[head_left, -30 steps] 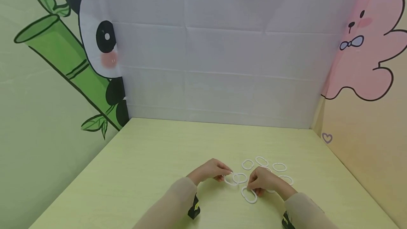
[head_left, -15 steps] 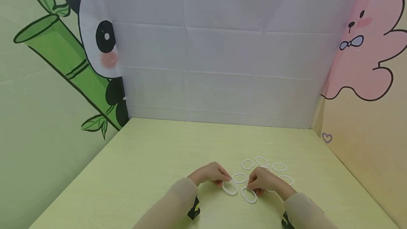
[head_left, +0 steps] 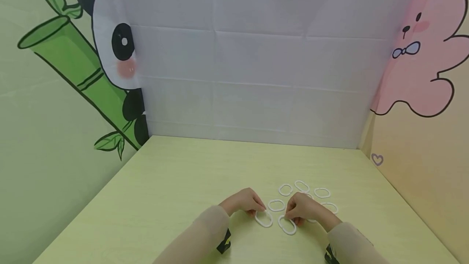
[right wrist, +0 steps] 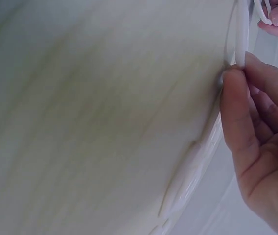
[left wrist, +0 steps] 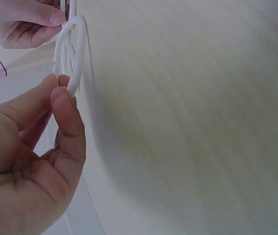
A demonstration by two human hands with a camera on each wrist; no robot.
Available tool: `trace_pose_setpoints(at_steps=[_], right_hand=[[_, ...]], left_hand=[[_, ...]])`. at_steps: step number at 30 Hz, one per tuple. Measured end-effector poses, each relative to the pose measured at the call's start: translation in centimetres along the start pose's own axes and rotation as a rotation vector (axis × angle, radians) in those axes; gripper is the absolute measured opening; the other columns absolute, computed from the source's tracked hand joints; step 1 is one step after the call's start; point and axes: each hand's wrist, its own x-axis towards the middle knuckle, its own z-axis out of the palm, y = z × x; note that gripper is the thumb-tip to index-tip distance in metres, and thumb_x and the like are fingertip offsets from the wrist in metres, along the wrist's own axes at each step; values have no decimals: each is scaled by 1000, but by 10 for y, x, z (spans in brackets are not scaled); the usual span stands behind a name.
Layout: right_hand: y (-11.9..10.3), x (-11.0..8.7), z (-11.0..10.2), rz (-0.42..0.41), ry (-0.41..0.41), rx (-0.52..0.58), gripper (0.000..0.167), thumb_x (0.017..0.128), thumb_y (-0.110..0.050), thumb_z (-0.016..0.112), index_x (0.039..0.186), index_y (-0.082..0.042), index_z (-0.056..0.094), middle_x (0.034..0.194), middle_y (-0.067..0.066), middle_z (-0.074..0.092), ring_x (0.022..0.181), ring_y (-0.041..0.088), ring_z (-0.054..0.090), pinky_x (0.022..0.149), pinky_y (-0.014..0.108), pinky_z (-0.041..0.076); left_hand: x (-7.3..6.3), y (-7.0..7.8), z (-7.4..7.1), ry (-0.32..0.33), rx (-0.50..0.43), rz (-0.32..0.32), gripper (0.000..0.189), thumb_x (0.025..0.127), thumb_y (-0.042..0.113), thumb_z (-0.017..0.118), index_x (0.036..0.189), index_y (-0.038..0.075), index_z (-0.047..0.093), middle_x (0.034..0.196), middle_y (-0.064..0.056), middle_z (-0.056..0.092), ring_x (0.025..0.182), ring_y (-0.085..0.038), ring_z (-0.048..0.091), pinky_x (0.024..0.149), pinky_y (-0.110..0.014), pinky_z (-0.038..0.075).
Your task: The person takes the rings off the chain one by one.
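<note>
My left hand [head_left: 244,199] pinches a white oval ring [head_left: 264,226] between thumb and fingertip, at the ring's upper left. In the left wrist view this ring [left wrist: 80,54] stands tilted up from the fingertips. To the right, my right hand [head_left: 303,208] pinches a second white oval ring [head_left: 288,233] by its upper right end. The right wrist view has that ring [right wrist: 242,34] edge-on, low over the table. A small gap separates the two held rings in the head view. Just behind them lies a loose white ring [head_left: 276,210].
More white rings lie beyond and beside my right hand, among them a round one [head_left: 285,195], an oval one [head_left: 322,197] and one partly behind the wrist [head_left: 336,207]. The pale yellow table [head_left: 205,166] ends at a white cloth backdrop [head_left: 256,105], with patterned walls at both sides.
My left hand has drawn its ring down and toward me, away from the loose ring it overlapped, and tilted it. The right hand and its ring have stayed in place.
</note>
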Motion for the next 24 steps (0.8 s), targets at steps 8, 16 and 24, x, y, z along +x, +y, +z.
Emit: trace_pose_setpoints(at_steps=[8,16,24], right_hand=[[-3,-1,1,4,9,-45,13,79,-1,70,68,-3,64,54,4,58,45,15,57,44,29,50],[-1,-1,0,-14,5,-59,14,79,0,69,67,-3,62,55,4,57,46,16,57,44,30,50],[-5,0,4,6,60,-128,18,76,3,69,62,-4,60,51,3,55,43,14,55,42,29,49]], left_hand=[[2,-2,9,65,100,7,5,77,1,73,72,2,72,52,-2,58,43,-7,48,43,-18,43],[0,1,11,114,270,83,9,75,1,73,69,7,71,56,5,57,48,-4,46,47,-16,41],[-2,6,10,142,471,165,14,73,3,74,64,10,67,58,9,52,57,-5,44,56,-18,40]])
